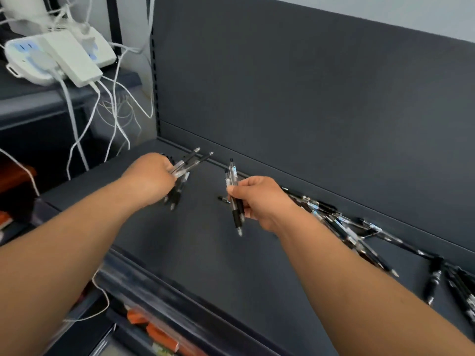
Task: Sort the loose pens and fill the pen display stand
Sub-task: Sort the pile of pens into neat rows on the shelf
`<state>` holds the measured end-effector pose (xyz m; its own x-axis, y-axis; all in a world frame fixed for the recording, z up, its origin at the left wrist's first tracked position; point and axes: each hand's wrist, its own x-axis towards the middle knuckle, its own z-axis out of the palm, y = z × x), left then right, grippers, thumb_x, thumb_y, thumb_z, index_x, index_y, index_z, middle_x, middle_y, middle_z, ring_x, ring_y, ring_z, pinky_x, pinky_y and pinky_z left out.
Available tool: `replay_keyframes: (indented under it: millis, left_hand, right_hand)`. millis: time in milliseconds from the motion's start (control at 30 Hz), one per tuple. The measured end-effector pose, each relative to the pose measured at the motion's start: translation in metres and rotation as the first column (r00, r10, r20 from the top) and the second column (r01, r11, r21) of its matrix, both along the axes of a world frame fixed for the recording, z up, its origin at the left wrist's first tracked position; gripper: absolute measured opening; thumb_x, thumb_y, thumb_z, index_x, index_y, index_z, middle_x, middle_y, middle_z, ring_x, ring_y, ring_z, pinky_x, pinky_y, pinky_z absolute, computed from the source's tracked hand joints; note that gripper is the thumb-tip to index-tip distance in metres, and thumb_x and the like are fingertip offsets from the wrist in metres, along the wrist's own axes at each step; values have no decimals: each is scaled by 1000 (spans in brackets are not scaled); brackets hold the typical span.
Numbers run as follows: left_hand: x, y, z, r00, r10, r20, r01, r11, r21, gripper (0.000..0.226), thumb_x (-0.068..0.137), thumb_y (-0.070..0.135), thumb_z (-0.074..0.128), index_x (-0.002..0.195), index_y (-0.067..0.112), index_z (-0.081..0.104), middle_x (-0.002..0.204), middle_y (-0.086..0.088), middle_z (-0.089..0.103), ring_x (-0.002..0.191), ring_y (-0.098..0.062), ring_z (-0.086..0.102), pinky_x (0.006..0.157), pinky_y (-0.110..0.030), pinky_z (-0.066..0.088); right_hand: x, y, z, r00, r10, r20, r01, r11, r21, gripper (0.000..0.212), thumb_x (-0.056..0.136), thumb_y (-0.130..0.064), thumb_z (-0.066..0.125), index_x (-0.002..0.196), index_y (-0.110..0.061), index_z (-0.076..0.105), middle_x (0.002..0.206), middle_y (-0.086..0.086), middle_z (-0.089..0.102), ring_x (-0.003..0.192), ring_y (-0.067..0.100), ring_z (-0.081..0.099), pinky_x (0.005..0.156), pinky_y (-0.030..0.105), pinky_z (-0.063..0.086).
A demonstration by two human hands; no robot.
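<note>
Pens sit in two small lots in our hands, and the rest lie loose on the dark shelf [205, 253]. Our left hand [151, 179] is curled round a bundle of pens [189, 163], gripping them near their middles. Their clicker ends fan out past the fingers toward the back panel [282, 98], and their tips stick out below the hand, close above the shelf. Our right hand [259, 201] pinches a smaller clutch of pens [235, 194] between the thumb and curled fingers. We hold these nearly upright, clicker ends up and tips pointing down toward us. The two hands are near each other but apart, with bare shelf between them. A short dark piece [223, 199] lies flat on the shelf just left of the right hand's clutch. We cannot tell whether it is a whole pen.

Behind and to the right of our right forearm, the loose pens [331, 214] lie in a crossed heap along the foot of the back panel, and the forearm hides part of the heap. Further right, a few more black pens [434, 281] lie apart from the heap, near the edge of the view.

To the left, past the shelf's upright, a white power strip [23, 57] rests on a neighbouring ledge with a white adapter [77, 65] lying across it. White cables [113, 116] hang down from them in a tangle. Below the shelf's front edge, orange boxes [159, 335] show on a lower level, blurred.
</note>
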<state>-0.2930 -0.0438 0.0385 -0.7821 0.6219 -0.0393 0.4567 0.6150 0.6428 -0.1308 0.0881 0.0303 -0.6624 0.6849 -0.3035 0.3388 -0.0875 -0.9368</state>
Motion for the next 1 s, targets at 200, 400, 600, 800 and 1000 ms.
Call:
replay_keyframes:
  millis: [200, 400, 600, 800, 1000]
  left_hand:
    - [-29, -4, -13, 994, 16, -104, -29, 991, -127, 7, 82, 6, 59, 75, 5, 60, 78, -14, 59, 82, -34, 59, 66, -31, 43]
    - [-43, 8, -27, 988, -11, -153, -20, 979, -203, 17, 86, 6, 54, 70, 9, 48, 73, -13, 51, 77, -31, 53, 64, -32, 39]
    - [-50, 8, -39, 940, -69, -335, 9, 984, -176, 16, 88, 25, 58, 81, 13, 51, 86, -6, 52, 92, -31, 52, 65, -34, 39]
    - [-49, 13, -36, 909, -116, -400, 3, 962, -273, 43, 91, 41, 54, 124, 14, 55, 123, -11, 51, 118, -33, 39, 93, -41, 38]
    - [-21, 33, -29, 855, -222, -469, 118, 963, -240, 44, 89, 43, 55, 125, 19, 54, 126, -7, 51, 120, -30, 38, 98, -41, 32]
  right_hand:
    - [-65, -12, -17, 999, -32, 33, 33, 998, -54, 20, 82, -12, 72, 83, -14, 52, 79, 7, 64, 64, 15, 60, 48, 21, 46]
    - [-96, -10, -31, 993, -63, 97, 67, 997, -37, 19, 83, -11, 72, 89, -8, 54, 85, 15, 61, 71, 18, 58, 49, 23, 48]
    - [-97, -5, -30, 986, -15, 167, -8, 991, 136, 44, 88, -2, 58, 131, -6, 47, 88, 9, 61, 84, 21, 60, 89, 48, 53]
    - [-79, 3, -31, 978, 14, 210, -74, 957, 281, 40, 93, -9, 45, 132, -14, 51, 125, 3, 59, 106, 20, 61, 94, 40, 51]
    - [-41, 16, -9, 990, -41, 133, 4, 964, 267, 34, 95, -4, 44, 127, -11, 54, 107, 2, 61, 84, 12, 62, 88, 34, 54]
